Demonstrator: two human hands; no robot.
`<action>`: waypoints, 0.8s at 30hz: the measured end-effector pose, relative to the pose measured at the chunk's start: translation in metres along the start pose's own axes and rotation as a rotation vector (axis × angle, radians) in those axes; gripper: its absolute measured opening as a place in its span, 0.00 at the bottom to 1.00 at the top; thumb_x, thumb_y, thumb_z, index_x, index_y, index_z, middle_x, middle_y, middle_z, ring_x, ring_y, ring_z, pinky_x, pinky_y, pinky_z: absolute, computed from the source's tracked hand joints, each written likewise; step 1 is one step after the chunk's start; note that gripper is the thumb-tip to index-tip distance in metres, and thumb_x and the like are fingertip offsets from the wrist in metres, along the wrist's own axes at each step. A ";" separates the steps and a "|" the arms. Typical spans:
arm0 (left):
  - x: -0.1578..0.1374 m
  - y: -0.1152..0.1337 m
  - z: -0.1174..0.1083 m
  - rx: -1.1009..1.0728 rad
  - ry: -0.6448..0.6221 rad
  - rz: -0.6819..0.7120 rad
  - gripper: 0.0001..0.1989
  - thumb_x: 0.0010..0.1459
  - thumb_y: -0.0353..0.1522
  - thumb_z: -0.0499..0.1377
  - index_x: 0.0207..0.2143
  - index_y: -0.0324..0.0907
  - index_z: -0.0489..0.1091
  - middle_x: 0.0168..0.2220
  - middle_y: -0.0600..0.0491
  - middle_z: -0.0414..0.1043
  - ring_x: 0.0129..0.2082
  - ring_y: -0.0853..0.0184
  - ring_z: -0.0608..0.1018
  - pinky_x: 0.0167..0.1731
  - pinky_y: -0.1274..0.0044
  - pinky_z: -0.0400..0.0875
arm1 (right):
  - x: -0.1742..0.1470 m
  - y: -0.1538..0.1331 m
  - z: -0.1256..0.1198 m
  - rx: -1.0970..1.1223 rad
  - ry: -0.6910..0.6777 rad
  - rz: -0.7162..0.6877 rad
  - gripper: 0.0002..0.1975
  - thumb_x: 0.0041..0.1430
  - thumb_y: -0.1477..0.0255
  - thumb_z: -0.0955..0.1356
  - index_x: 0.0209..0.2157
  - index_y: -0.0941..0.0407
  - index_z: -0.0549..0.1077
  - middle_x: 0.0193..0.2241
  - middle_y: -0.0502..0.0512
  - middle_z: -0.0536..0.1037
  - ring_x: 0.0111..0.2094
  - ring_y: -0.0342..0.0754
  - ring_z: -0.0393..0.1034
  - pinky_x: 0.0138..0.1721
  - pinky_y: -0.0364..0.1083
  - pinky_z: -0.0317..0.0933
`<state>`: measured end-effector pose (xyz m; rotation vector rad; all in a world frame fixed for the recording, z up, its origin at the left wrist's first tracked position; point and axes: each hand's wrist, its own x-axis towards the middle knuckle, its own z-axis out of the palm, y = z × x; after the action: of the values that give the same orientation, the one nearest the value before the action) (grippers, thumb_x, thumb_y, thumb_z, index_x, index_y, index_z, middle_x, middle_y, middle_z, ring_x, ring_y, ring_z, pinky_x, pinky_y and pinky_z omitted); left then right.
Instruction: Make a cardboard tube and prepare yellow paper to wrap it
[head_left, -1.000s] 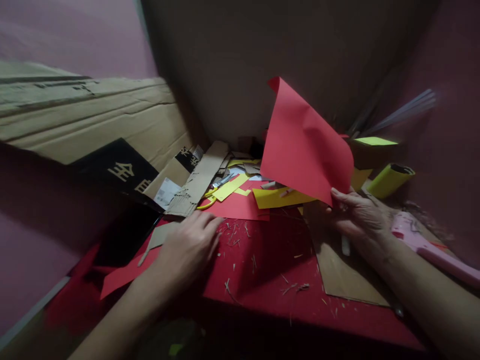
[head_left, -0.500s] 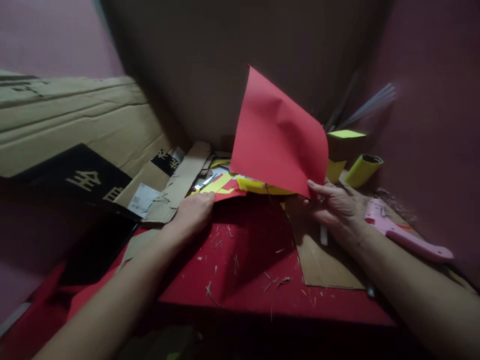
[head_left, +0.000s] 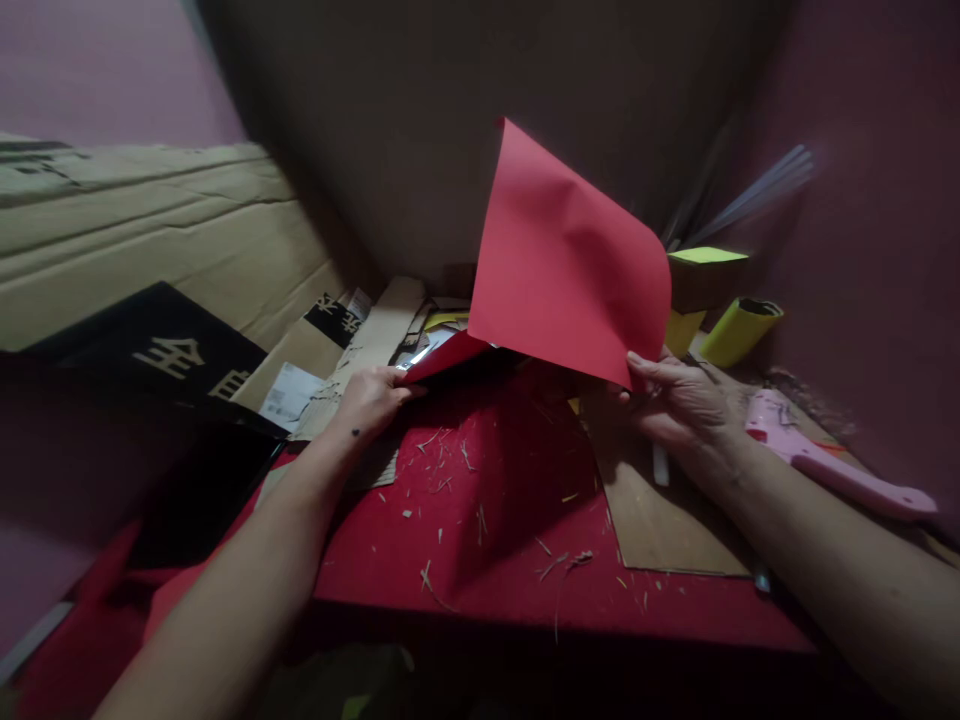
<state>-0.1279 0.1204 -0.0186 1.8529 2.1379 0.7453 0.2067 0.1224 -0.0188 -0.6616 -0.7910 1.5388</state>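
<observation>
My right hand (head_left: 675,400) pinches the lower right corner of a red paper sheet (head_left: 570,265), which stands up and bends over the table. My left hand (head_left: 375,395) is closed on the near edge of a second red paper piece (head_left: 454,355), lower and tilted. What lies beneath this piece is mostly hidden. Just beyond the left fingers, something shiny like scissors (head_left: 421,352) shows in part, with yellow paper (head_left: 444,320) behind it.
Straw-like scraps (head_left: 480,525) litter the red tablecloth (head_left: 517,590). Cardboard (head_left: 660,530) and a pink glue gun (head_left: 832,465) lie at right, near a yellow tube (head_left: 742,328). A large cardboard box (head_left: 150,230) and a cardboard strip (head_left: 375,345) stand at left.
The left hand has lifted the lower red piece, which now covers most of the yellow scraps. The upright sheet and right hand appear slightly further right as the view shifts.
</observation>
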 end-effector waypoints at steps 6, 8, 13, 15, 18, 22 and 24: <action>-0.010 0.004 -0.006 -0.069 -0.020 -0.032 0.22 0.50 0.46 0.55 0.36 0.39 0.78 0.21 0.55 0.74 0.23 0.67 0.72 0.21 0.79 0.59 | -0.001 -0.001 0.002 0.000 0.011 -0.005 0.16 0.46 0.78 0.71 0.38 0.50 0.72 0.32 0.47 0.77 0.31 0.45 0.69 0.27 0.44 0.61; -0.014 0.007 -0.007 -0.069 -0.004 -0.045 0.24 0.53 0.47 0.53 0.33 0.38 0.78 0.19 0.55 0.72 0.21 0.67 0.71 0.20 0.79 0.58 | -0.001 -0.001 0.002 0.012 0.007 -0.004 0.16 0.46 0.79 0.71 0.38 0.50 0.72 0.33 0.47 0.77 0.32 0.45 0.69 0.27 0.44 0.61; -0.017 0.010 -0.007 -0.076 0.060 -0.050 0.25 0.55 0.49 0.51 0.31 0.38 0.77 0.18 0.55 0.70 0.21 0.67 0.71 0.20 0.80 0.59 | -0.001 -0.001 0.001 0.041 0.032 0.011 0.16 0.45 0.80 0.72 0.37 0.51 0.72 0.31 0.47 0.76 0.29 0.42 0.68 0.24 0.41 0.61; -0.017 0.010 -0.004 -0.169 0.094 -0.006 0.23 0.55 0.48 0.52 0.33 0.39 0.77 0.25 0.53 0.75 0.26 0.66 0.73 0.23 0.79 0.64 | -0.001 -0.001 0.001 0.053 0.036 0.005 0.16 0.46 0.81 0.71 0.37 0.51 0.73 0.31 0.48 0.76 0.29 0.43 0.69 0.24 0.41 0.62; -0.020 0.013 0.000 -0.375 0.148 0.041 0.20 0.53 0.46 0.55 0.28 0.39 0.77 0.29 0.50 0.77 0.29 0.65 0.74 0.28 0.77 0.69 | -0.002 -0.001 0.003 0.046 0.027 0.006 0.16 0.46 0.80 0.71 0.37 0.49 0.73 0.31 0.47 0.77 0.27 0.43 0.69 0.22 0.41 0.62; -0.020 0.030 -0.007 -0.709 0.083 0.025 0.22 0.52 0.49 0.56 0.29 0.39 0.76 0.26 0.48 0.75 0.27 0.64 0.75 0.28 0.74 0.71 | -0.004 0.004 0.007 -0.028 -0.039 0.037 0.16 0.43 0.78 0.72 0.37 0.50 0.73 0.31 0.47 0.77 0.24 0.41 0.68 0.19 0.39 0.61; -0.017 0.041 -0.015 -0.852 -0.022 0.043 0.31 0.56 0.54 0.47 0.35 0.39 0.76 0.29 0.46 0.76 0.29 0.62 0.77 0.29 0.72 0.73 | -0.006 0.008 0.009 -0.116 -0.118 0.069 0.18 0.44 0.76 0.73 0.39 0.51 0.73 0.31 0.49 0.77 0.23 0.42 0.69 0.18 0.40 0.62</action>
<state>-0.0966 0.1041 0.0118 1.4083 1.3982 1.3565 0.1956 0.1154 -0.0204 -0.6938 -0.9608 1.6147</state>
